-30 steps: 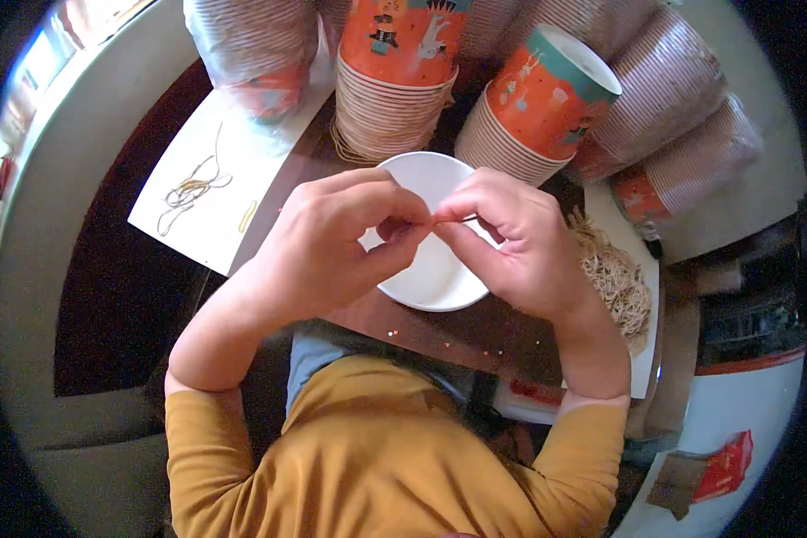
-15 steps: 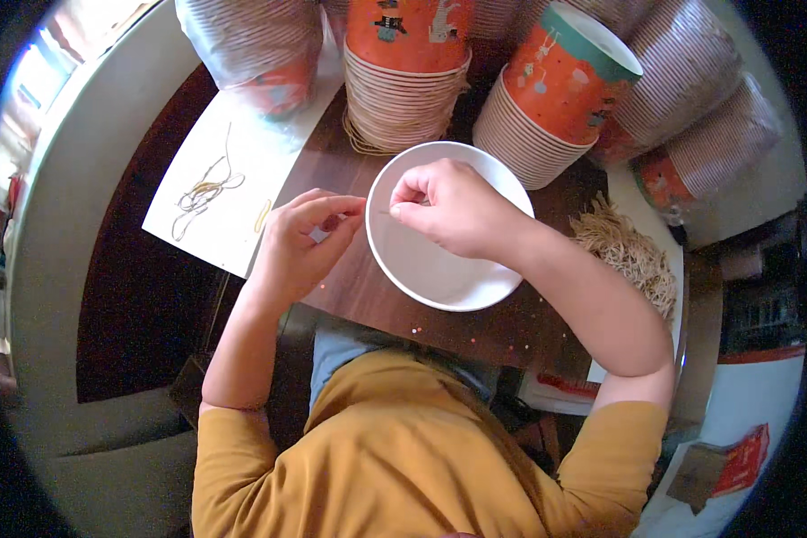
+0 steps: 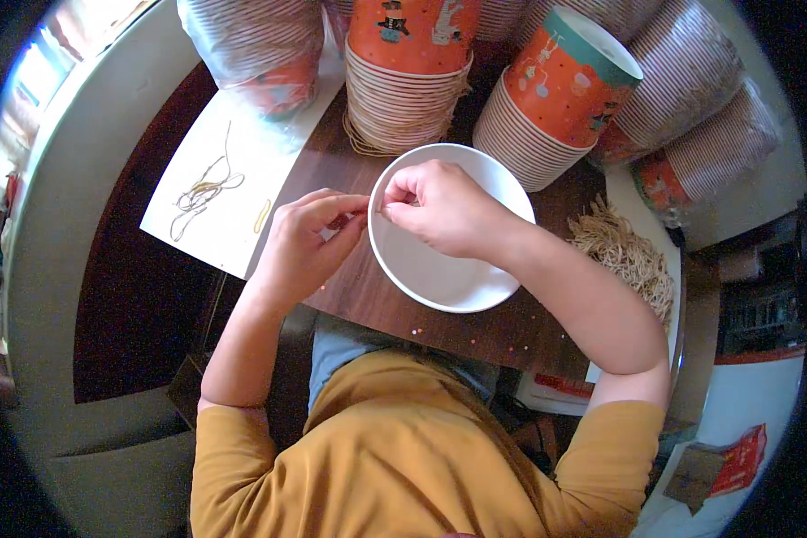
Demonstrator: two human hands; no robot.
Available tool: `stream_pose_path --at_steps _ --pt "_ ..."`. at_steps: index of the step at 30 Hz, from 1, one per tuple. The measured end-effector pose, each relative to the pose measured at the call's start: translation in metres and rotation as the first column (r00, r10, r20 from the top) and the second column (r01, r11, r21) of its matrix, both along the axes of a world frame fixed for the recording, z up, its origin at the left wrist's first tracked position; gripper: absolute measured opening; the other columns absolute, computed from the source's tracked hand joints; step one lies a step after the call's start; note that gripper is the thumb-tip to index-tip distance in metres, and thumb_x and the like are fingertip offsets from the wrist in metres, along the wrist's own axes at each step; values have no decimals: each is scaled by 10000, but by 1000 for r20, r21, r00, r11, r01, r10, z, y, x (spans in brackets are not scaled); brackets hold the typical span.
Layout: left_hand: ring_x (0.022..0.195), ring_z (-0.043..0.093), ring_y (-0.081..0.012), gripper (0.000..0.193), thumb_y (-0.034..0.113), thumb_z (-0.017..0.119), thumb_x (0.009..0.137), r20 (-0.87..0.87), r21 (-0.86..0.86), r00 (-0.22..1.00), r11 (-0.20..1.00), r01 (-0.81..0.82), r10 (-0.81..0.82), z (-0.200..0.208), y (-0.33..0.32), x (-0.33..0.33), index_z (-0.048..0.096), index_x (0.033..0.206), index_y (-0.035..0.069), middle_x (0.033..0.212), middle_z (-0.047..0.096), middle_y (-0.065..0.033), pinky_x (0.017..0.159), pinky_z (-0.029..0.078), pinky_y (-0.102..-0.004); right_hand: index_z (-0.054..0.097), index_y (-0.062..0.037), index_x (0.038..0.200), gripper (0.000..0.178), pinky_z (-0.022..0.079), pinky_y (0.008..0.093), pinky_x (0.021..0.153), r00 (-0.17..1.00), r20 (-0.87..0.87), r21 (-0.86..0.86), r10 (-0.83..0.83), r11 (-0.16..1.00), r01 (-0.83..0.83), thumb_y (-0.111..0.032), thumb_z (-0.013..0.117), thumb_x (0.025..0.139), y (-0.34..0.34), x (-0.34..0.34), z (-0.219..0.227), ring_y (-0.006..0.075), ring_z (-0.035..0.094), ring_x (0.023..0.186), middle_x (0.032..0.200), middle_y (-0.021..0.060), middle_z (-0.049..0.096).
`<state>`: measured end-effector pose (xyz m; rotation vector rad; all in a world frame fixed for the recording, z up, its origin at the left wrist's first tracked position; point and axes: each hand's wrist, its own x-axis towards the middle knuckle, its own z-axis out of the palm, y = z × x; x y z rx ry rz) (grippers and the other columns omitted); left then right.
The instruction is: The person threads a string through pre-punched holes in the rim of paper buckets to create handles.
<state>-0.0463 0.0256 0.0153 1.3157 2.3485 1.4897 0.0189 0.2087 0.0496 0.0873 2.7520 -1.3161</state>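
A white-lined round paper bucket [image 3: 448, 278] stands with its open mouth toward me at the middle of the table. My right hand [image 3: 439, 204] reaches over its mouth, thumb and forefinger pinched together just inside the left wall. Whatever sits in that pinch is too small to make out. On the outside of the same wall is my left hand [image 3: 309, 238], its thumb and fingertips drawn together against the bucket; what they grip is hidden. To the right lies a heap of cut beige cords [image 3: 623, 255], beneath my right forearm's far side.
Behind the bucket rise a stack of nested orange buckets with cords looped around it [image 3: 408, 99] and a second stack [image 3: 547, 117]. Plastic-wrapped stacks [image 3: 251, 54] flank them. Loose strands [image 3: 206, 193] lie on white board at left. Small dots are scattered along the brown tabletop [image 3: 377, 300].
My right fingertips have moved slightly left and closer to the bucket's wall. A thin strand seen at them before is now hardly visible. My left hand stays at the outer wall.
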Motion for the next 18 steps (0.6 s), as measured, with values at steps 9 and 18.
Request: stream_pose_path --at_steps 9,18 --pt "710 656 -187 185 39 643 821 7 -20 1000 1000 -12 13 2 1 1 681 998 5 863 670 -123 608 520 -283 645 11 831 151 485 305 645 999 -32 68 40 997 -38 -133 605 841 4 3 3 136 609 681 727 91 655" --pt "717 660 -182 189 41 647 820 21 -34 1000 999 -9 9 2 1 0 684 1003 8 868 673 -121 619 526 -280 652 10 850 144 490 318 663 999 22 21 32 999 -32 -123 600 836 3 2 2 153 627 708 750 111 663"
